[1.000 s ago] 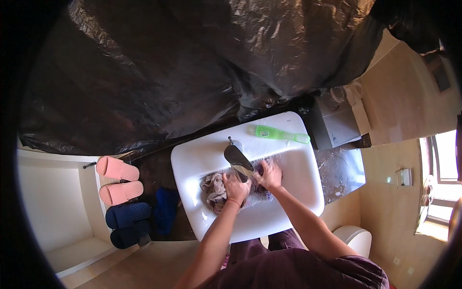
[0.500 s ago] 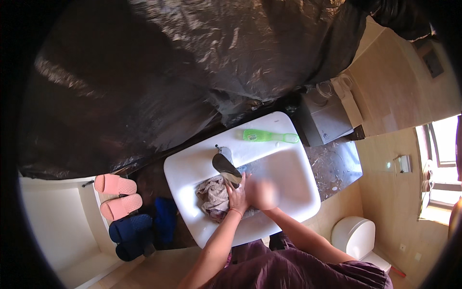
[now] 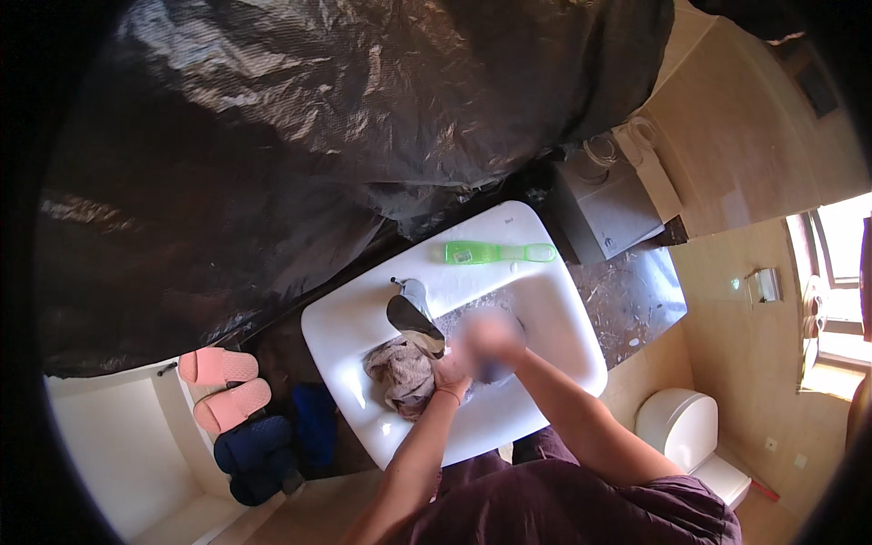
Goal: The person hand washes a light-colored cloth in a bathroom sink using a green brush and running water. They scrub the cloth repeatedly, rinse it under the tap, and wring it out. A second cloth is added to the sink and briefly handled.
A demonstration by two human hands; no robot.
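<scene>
Inside the white washbasin (image 3: 554, 400), my left hand (image 3: 450, 371) is just below the metal tap (image 3: 411, 313), touching the edge of a wrinkled greyish-brown cloth (image 3: 400, 377). Its fingers are partly hidden and blurred. Close beside it on the right, my right hand (image 3: 498, 343) is smeared by motion, so its fingers do not show clearly. A dark bluish patch, too blurred to name, appears beneath the right hand. Foamy water lies in the basin around my hands. On the back ledge rests a green translucent brush-like tool (image 3: 500, 253) with a looped handle.
Dark plastic sheeting (image 3: 272, 163) hangs behind the basin. Pink slippers (image 3: 227, 386) and dark blue slippers (image 3: 256, 454) stand at the left beside a white cabinet (image 3: 118, 436). A grey box (image 3: 604, 213) sits at the back right. A white toilet (image 3: 677, 427) stands at the right.
My right hand has moved up and slightly left over the foamy water. The left hand has lowered slightly, beside the cloth. The whole view has shifted a little.
</scene>
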